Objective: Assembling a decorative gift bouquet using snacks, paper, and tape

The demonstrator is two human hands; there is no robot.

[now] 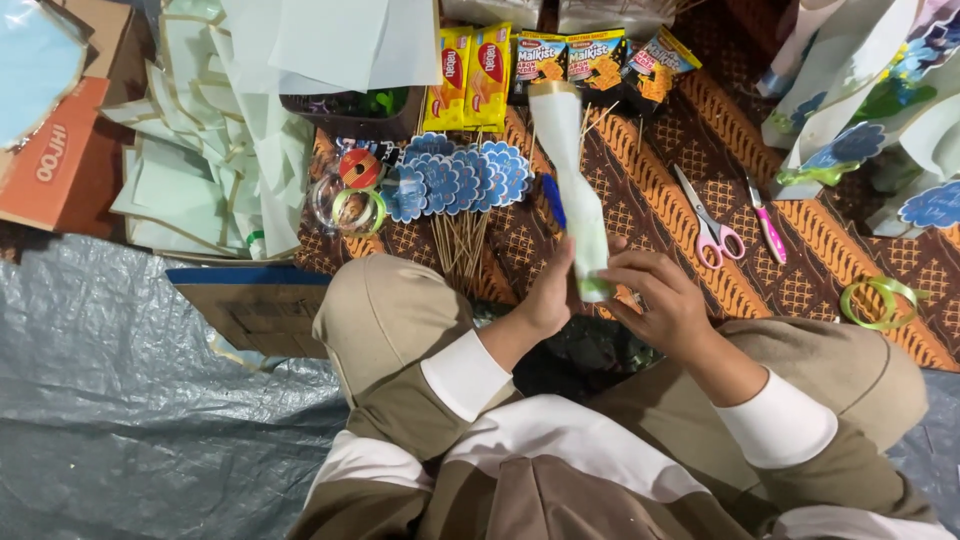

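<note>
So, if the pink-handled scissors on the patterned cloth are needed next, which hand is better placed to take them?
Probably the right hand: the pink-handled scissors lie on its side, nearer to it. The left hand is farther away; both hands hold the white paper-wrapped roll.

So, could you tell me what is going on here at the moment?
A person sitting on the floor holds a white paper-wrapped bundle upright in both hands: the left hand grips its lower part and the right hand pinches near its green base. In front of them, on a brown patterned cloth, lie blue paper cutouts on sticks, pink scissors, a pink cutter, rolls of green ribbon and yellow snack packets. Cut paper sheets are piled to the left.
</note>
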